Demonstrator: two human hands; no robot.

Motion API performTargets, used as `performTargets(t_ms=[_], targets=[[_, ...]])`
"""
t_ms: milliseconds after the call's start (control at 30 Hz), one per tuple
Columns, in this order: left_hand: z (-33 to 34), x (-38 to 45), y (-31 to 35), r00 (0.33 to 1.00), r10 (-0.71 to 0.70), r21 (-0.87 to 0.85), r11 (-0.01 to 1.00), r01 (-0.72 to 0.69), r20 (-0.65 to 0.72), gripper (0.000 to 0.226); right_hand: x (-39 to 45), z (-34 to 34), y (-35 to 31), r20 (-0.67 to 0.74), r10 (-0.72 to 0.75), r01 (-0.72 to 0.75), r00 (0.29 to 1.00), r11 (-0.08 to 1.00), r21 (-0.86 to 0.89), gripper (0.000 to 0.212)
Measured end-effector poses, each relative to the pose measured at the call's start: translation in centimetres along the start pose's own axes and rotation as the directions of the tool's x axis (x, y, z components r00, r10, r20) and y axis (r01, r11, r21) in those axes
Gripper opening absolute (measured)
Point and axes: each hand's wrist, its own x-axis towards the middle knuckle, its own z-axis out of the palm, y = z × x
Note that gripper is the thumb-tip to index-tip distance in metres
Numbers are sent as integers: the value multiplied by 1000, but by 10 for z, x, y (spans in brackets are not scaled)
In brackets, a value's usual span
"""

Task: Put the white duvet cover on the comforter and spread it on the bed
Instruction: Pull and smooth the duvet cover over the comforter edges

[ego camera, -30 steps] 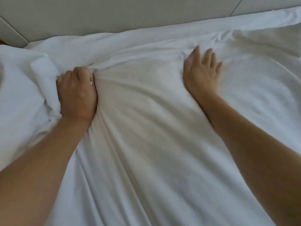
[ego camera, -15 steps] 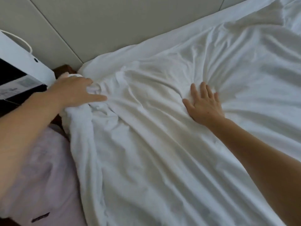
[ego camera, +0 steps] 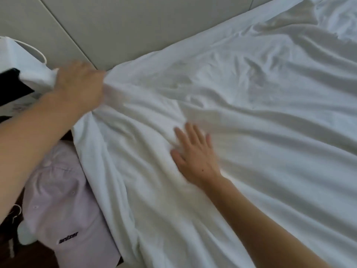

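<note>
The white duvet cover (ego camera: 241,132) lies wrinkled across the bed and fills most of the view. Its left corner is bunched up at the bed's left edge. My left hand (ego camera: 77,89) grips that bunched corner and holds it stretched toward the left, blurred by motion. My right hand (ego camera: 195,153) lies flat on the cover near the middle, fingers straight and spread, pressing the fabric down. The comforter itself is hidden under the white fabric.
A grey padded headboard (ego camera: 135,26) runs along the far side. Left of the bed stand a white bag with a cord handle (ego camera: 17,55), a dark object (ego camera: 11,88) and a pale pink cap (ego camera: 58,200) with a small logo.
My left hand has pulled the bunched corner out to the left and up past the bed's edge. The right hand has slid back toward me, staying flat. The view swung left.
</note>
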Motion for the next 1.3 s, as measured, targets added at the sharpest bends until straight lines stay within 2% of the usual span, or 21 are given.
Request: performTargets(t_ms=[33,100,200,233,300,400,467,533,567,633,667,733,800,867,900,967,1033,1100,1133,1200,1300], targets=[[-1,-9,12,998,-38,-49,998,40,40,37,-3,16,9,111,28,-23,993,999,-48,64],[10,-17,15,969,-73,-44,995,86,236,70,-4,33,24,126,55,-41,991,992,-118,67],[12,-20,-10,833,-32,-4,999,41,552,107,5,39,24,102,29,-14,994,989,-146,71],[17,-17,-21,802,-12,-43,998,47,597,103,3,38,24,102,27,-11,994,988,-157,73],[3,-13,-39,783,3,-62,997,45,622,74,0,41,26,89,27,-11,996,984,-176,76],[-46,-32,-39,856,-59,-235,950,207,514,35,0,41,26,94,32,-15,995,984,-178,78],[-52,-32,-39,902,-148,-490,798,351,406,16,2,39,24,97,32,-14,995,984,-175,78],[-48,-42,-32,890,-157,-684,588,432,427,14,1,39,25,104,31,-12,994,984,-177,80],[-43,-46,-31,884,-153,-733,508,454,441,13,0,38,25,109,34,-14,993,983,-182,81],[-33,-50,-34,875,-156,-760,442,477,459,13,3,38,21,133,71,-39,989,973,-227,79],[-31,-53,-37,881,-137,-760,458,462,453,16,6,36,14,138,109,-71,984,965,-253,73],[-31,-55,-43,914,-91,-702,611,366,396,22,10,26,-9,75,200,-181,977,961,-211,58],[-35,-57,-52,923,-63,-509,819,265,379,22,1,13,-47,-98,239,-234,966,970,61,45],[-43,-59,-59,923,-55,-221,964,149,381,20,-22,8,-97,-307,112,-25,945,961,274,46],[-46,-58,-62,929,-52,-126,987,104,365,17,-34,6,-122,-319,19,78,947,954,288,53],[-53,-55,-66,953,-55,12,999,53,298,18,-45,12,-153,-148,-124,158,981,957,244,56],[-59,-55,-67,989,-32,90,996,19,141,24,-40,21,-160,100,-127,104,987,972,212,25],[-59,-56,-65,1000,18,149,989,-14,-23,29,-35,32,-159,265,-99,-5,959,930,367,22],[-55,-57,-63,995,40,167,986,-25,-87,32,-35,35,-161,338,-103,-86,936,860,503,23],[-43,-64,-52,979,65,123,992,-41,-195,39,-39,40,-170,441,-148,-202,885,731,651,20],[-20,-87,-16,960,94,-61,992,-114,-264,47,-48,47,-187,431,-164,-156,887,773,615,23]])
